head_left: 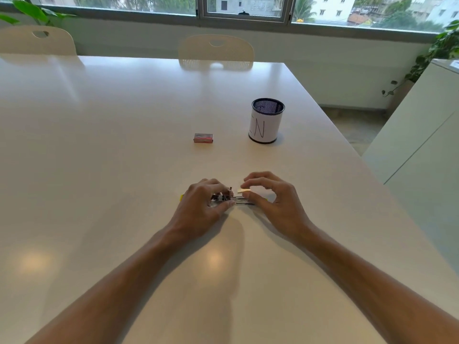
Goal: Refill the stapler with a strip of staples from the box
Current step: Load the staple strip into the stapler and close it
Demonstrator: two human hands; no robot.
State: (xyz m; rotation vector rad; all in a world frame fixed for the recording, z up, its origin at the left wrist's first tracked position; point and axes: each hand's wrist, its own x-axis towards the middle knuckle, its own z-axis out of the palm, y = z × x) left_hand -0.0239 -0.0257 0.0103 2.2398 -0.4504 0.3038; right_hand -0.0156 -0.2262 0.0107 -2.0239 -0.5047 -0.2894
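Where the white table (pixel 124 145) fills nearly the whole view, two pale chairs (pixel 216 52) stand at its far edge toward twelve and ten o'clock, under a wide window (pixel 244 7). A white cabinet (pixel 422 125) stands off the table's edge at three o'clock, with leafy plants (pixel 444 43) behind it. On the table, at about one o'clock from the hands, a mesh pen cup (pixel 266 120) wrapped in white paper marked with an N stands upright. Well apart from the hands at twelve o'clock, and at nine o'clock from the cup, lies the small red staple box (pixel 203 138), flat and closed as far as can be told.

Both bare forearms reach in from six o'clock and meet near the table's middle. The stapler (pixel 234 198) lies open on the table between the hands, its metal channel running from nine to three o'clock, with yellow ends peeking out past each hand. The left hand (pixel 201 207) is curled around the stapler's left part, fingers pinching the metal mechanism. The right hand (pixel 275 197) pinches a short staple strip (pixel 243 190) between thumb and forefinger, just above the channel; whether the strip touches it cannot be told.
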